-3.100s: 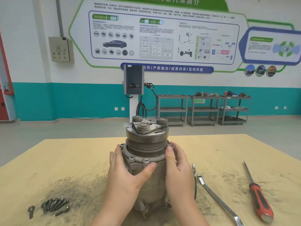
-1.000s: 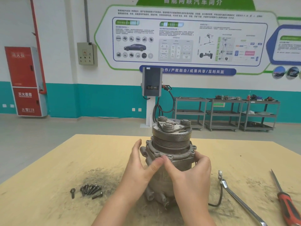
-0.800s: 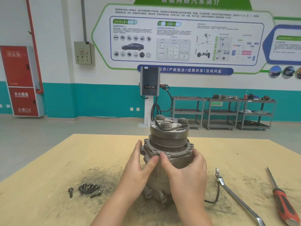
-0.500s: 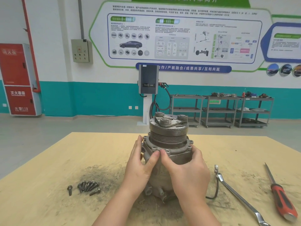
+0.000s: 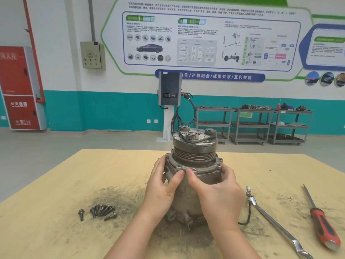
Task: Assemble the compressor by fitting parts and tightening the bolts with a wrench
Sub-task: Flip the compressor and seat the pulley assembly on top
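Compressor: your grimy grey cast-metal compressor [image 5: 194, 165] stood upright near the middle of the pale wooden table [image 5: 56, 184], grooved pulley end up, on a patch of dark grit.
Left hand: your left hand [image 5: 162, 189] was wrapped round the left side of the housing, thumb pressed up against the bolt flange at the front. So, gripping the compressor.
Right hand: your right hand [image 5: 218, 199] had the right side of the housing, fingers curled round the back, thumb tip right next to your left thumb on the flange. Also gripping it.
Bolts: a little heap of dark steel bolts [image 5: 101, 211] lay loose on the table to your left, well apart from the compressor, with one stray bolt [image 5: 81, 214] just beside the heap.
Wrench: the long shiny silver wrench [image 5: 276, 224] lay flat to the right of the compressor, nobody touching it.
Cable: a thin black cable with a small white plug [image 5: 248, 189] looped out from the base, the plug by the wrench's far end.
Screwdriver: your red-and-black-handled screwdriver [image 5: 321, 219] sat further right, near the table edge.
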Action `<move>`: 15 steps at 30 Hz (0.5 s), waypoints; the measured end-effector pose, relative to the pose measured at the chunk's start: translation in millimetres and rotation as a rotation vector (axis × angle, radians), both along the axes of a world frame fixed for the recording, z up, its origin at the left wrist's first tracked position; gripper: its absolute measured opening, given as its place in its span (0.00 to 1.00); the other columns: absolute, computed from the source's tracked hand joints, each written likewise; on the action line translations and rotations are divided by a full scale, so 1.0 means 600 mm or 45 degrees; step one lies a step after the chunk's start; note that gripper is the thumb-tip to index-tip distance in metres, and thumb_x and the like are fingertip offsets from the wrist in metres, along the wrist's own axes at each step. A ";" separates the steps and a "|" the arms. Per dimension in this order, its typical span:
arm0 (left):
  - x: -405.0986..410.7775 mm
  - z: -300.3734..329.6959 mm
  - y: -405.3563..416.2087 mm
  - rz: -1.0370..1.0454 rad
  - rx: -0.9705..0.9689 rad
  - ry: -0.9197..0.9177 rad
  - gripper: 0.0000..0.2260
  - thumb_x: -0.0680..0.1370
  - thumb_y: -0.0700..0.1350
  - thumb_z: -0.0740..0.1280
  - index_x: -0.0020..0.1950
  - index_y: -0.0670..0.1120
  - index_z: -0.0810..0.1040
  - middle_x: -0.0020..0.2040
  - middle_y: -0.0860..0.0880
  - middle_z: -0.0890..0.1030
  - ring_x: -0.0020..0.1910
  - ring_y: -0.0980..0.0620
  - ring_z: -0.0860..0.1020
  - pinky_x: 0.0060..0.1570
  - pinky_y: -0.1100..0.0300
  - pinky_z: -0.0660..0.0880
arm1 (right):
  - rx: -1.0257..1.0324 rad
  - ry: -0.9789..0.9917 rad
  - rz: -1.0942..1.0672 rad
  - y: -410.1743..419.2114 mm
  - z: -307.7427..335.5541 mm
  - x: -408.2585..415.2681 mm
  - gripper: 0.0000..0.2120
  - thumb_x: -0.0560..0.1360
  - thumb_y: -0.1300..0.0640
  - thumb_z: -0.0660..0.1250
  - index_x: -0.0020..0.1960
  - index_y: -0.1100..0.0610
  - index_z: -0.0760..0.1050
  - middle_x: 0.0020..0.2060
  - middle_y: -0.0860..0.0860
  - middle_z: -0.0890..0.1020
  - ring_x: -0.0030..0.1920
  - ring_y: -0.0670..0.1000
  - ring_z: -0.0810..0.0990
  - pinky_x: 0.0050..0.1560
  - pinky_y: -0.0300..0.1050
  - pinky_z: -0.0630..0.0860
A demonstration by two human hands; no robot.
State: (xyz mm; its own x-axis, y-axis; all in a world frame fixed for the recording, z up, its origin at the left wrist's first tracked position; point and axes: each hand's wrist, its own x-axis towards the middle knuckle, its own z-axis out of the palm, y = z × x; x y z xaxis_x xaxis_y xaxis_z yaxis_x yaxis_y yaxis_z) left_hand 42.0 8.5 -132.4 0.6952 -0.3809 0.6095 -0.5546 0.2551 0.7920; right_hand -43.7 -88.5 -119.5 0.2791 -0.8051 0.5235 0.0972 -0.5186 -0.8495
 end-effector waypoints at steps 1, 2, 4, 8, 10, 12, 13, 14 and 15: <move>0.001 0.000 0.002 -0.007 0.025 -0.011 0.22 0.72 0.61 0.67 0.65 0.58 0.73 0.61 0.64 0.76 0.61 0.67 0.74 0.54 0.75 0.70 | -0.014 0.019 -0.001 -0.001 0.001 -0.001 0.41 0.51 0.28 0.71 0.58 0.49 0.76 0.40 0.35 0.79 0.46 0.44 0.80 0.44 0.36 0.70; 0.002 0.000 0.006 -0.022 0.058 -0.013 0.25 0.72 0.62 0.67 0.67 0.57 0.72 0.62 0.62 0.76 0.63 0.65 0.73 0.57 0.73 0.70 | -0.036 0.049 -0.008 -0.002 0.002 -0.003 0.40 0.53 0.29 0.72 0.58 0.49 0.75 0.39 0.34 0.77 0.45 0.45 0.79 0.44 0.37 0.69; 0.006 0.004 0.019 -0.043 0.173 0.030 0.31 0.70 0.65 0.67 0.71 0.56 0.70 0.66 0.62 0.74 0.67 0.62 0.71 0.64 0.66 0.69 | -0.094 0.129 -0.015 0.000 0.005 -0.010 0.36 0.54 0.29 0.72 0.55 0.47 0.72 0.37 0.33 0.73 0.43 0.45 0.76 0.42 0.39 0.67; 0.022 0.020 0.062 0.112 0.294 0.116 0.18 0.77 0.66 0.60 0.63 0.60 0.73 0.60 0.67 0.77 0.63 0.65 0.74 0.57 0.70 0.70 | -0.235 0.419 0.132 -0.023 0.027 -0.042 0.31 0.57 0.26 0.70 0.48 0.45 0.66 0.36 0.34 0.73 0.39 0.44 0.76 0.35 0.41 0.71; 0.043 0.022 0.094 0.373 0.461 0.145 0.06 0.82 0.51 0.60 0.55 0.54 0.76 0.55 0.58 0.79 0.57 0.57 0.77 0.50 0.63 0.73 | -0.254 0.484 0.389 -0.063 0.043 -0.069 0.25 0.58 0.28 0.70 0.46 0.43 0.72 0.37 0.36 0.79 0.39 0.38 0.81 0.36 0.37 0.75; 0.068 0.019 0.132 0.545 0.972 0.134 0.07 0.81 0.40 0.60 0.49 0.50 0.74 0.51 0.52 0.78 0.51 0.52 0.76 0.42 0.62 0.70 | -0.274 0.530 0.512 -0.111 0.050 -0.093 0.18 0.62 0.33 0.70 0.45 0.43 0.78 0.37 0.38 0.84 0.35 0.39 0.82 0.36 0.33 0.76; 0.077 0.015 0.151 0.548 1.258 0.145 0.08 0.80 0.38 0.60 0.47 0.50 0.74 0.50 0.52 0.77 0.50 0.52 0.75 0.40 0.63 0.69 | -0.287 0.616 0.467 -0.139 0.046 -0.100 0.14 0.66 0.37 0.71 0.43 0.46 0.79 0.36 0.40 0.84 0.34 0.42 0.82 0.36 0.36 0.76; 0.083 0.012 0.167 0.530 1.486 0.175 0.09 0.78 0.37 0.59 0.45 0.51 0.73 0.48 0.52 0.76 0.48 0.52 0.75 0.38 0.64 0.68 | -0.289 0.728 0.390 -0.168 0.037 -0.104 0.11 0.70 0.42 0.71 0.41 0.49 0.80 0.34 0.44 0.84 0.33 0.45 0.82 0.37 0.40 0.76; 0.085 0.010 0.178 0.515 1.644 0.209 0.10 0.77 0.37 0.59 0.45 0.51 0.73 0.46 0.53 0.75 0.47 0.53 0.74 0.35 0.67 0.67 | -0.276 0.849 0.305 -0.196 0.026 -0.107 0.10 0.73 0.47 0.72 0.39 0.52 0.79 0.33 0.46 0.82 0.35 0.47 0.80 0.39 0.44 0.75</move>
State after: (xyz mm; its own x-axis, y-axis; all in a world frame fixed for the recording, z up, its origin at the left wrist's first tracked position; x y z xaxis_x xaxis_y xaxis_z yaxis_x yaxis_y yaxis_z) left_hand 92.9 115.4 -126.3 0.9227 -0.3656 -0.1225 -0.2901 -0.8675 0.4040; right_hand -107.6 -205.9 -104.1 0.7487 -0.5797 0.3216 -0.2720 -0.7110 -0.6484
